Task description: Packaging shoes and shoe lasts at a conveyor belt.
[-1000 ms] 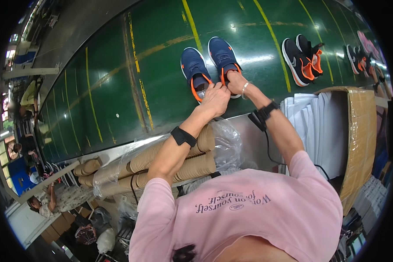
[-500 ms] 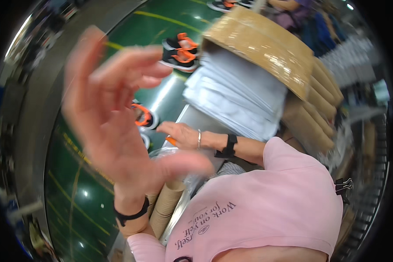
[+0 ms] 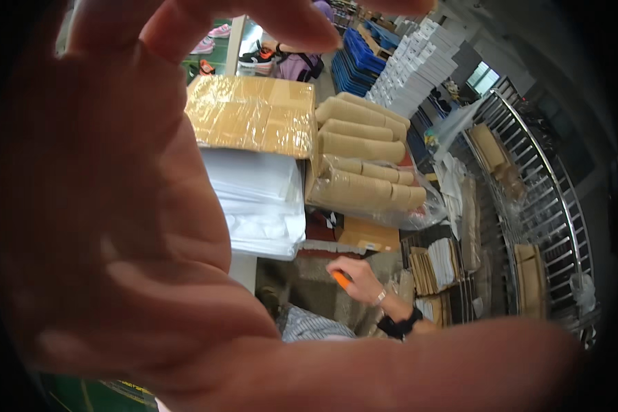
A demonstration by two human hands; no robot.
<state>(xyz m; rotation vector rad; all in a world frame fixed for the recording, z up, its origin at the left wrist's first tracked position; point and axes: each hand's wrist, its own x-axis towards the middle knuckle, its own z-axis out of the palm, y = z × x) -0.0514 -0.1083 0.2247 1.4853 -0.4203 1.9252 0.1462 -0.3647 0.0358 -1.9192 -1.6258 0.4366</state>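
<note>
My left hand (image 3: 137,261) fills the left and lower part of the view, very close, with its fingers and thumb spread apart and nothing between them. It hides much of the bench. Farther off, at lower centre, my right hand (image 3: 359,276) is closed around a small orange object (image 3: 341,279); only part of that object shows, so its kind is unclear. Beyond my right hand lies a cardboard box (image 3: 254,117) covered in shiny tape, its open side toward me. White paper sheets (image 3: 262,199) stick out of it in a stack.
Brown ribbed cardboard-like rolls (image 3: 360,147), some in clear plastic, lie beside the box. A metal rack (image 3: 529,158) curves along the right side with folded cardboard on it. Stacked white boxes (image 3: 412,65), blue crates (image 3: 353,65) and black-and-orange shoes (image 3: 256,58) stand farther back.
The view has swung to the right. My left hand has come much closer and now covers much of the picture. My right hand has moved away from the bench with the shoes, still holding the orange object.
</note>
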